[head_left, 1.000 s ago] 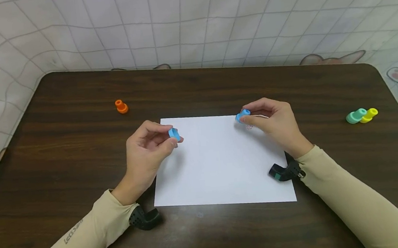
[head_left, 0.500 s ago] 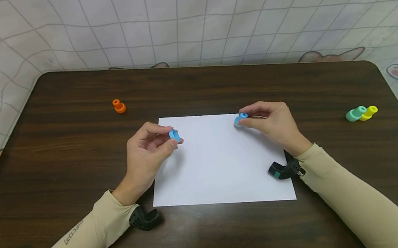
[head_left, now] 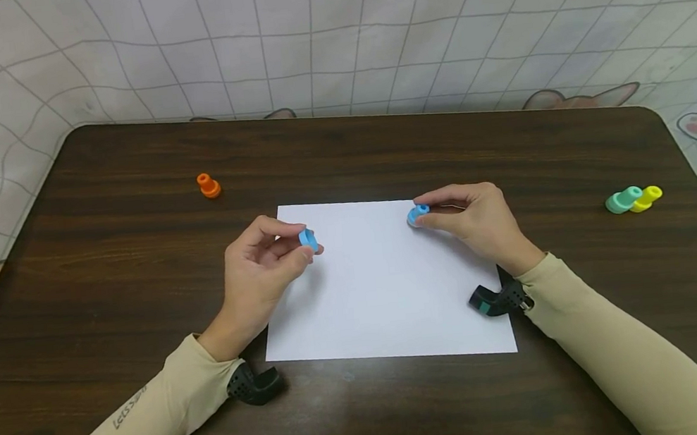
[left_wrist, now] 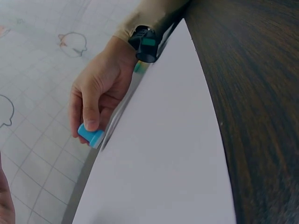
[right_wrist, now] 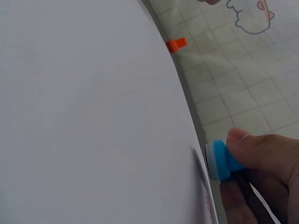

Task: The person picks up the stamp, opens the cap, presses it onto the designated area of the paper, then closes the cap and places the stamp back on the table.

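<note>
My left hand (head_left: 259,273) pinches a small light-blue cap (head_left: 308,240) above the left edge of a white sheet of paper (head_left: 382,292). At the sheet's far right corner, my right hand (head_left: 473,222) grips a blue stamp (head_left: 418,214) between thumb and fingers, its wide end low over the paper; contact is unclear in the head view. The right wrist view has the stamp (right_wrist: 222,160) tilted at the sheet's edge, beside a small red print (right_wrist: 208,205) on the paper. The left wrist view also catches the right hand (left_wrist: 105,79) with the stamp (left_wrist: 90,135).
An orange stamp (head_left: 208,186) stands at the back left of the dark wooden table (head_left: 105,271). On the right, a mint-green stamp (head_left: 623,200) and a yellow one (head_left: 646,199) are side by side. A white grid-patterned cloth (head_left: 343,41) hangs behind the table.
My right hand has shifted slightly left and nearer with the blue stamp. The red print seen under it earlier is hidden now in the head view. My left hand has barely moved.
</note>
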The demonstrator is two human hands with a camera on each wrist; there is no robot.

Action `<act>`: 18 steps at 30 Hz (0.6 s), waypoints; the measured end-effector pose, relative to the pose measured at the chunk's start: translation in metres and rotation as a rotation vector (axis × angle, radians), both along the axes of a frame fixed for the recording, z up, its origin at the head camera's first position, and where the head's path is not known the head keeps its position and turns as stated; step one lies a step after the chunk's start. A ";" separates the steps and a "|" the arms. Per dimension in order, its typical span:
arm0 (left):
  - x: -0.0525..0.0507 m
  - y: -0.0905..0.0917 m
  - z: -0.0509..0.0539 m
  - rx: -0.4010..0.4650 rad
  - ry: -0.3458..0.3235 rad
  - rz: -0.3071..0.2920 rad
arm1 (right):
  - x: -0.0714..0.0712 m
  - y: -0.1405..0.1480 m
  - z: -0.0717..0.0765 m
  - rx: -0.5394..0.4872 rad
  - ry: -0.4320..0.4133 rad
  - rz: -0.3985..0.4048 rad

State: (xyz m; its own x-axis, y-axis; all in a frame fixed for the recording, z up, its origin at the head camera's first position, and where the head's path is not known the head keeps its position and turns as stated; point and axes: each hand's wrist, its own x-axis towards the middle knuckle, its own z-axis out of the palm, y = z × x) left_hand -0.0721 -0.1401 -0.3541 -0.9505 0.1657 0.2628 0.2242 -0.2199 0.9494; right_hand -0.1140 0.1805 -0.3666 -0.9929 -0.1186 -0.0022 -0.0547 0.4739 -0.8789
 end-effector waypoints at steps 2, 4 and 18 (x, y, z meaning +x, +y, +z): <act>0.000 0.000 0.000 0.000 -0.004 -0.001 | 0.000 0.000 0.000 0.005 0.005 0.004; 0.000 0.000 0.000 -0.003 -0.009 -0.003 | 0.000 0.000 -0.001 0.009 0.005 0.007; 0.003 0.002 -0.006 0.033 -0.067 -0.059 | 0.000 -0.002 -0.001 0.005 0.014 0.065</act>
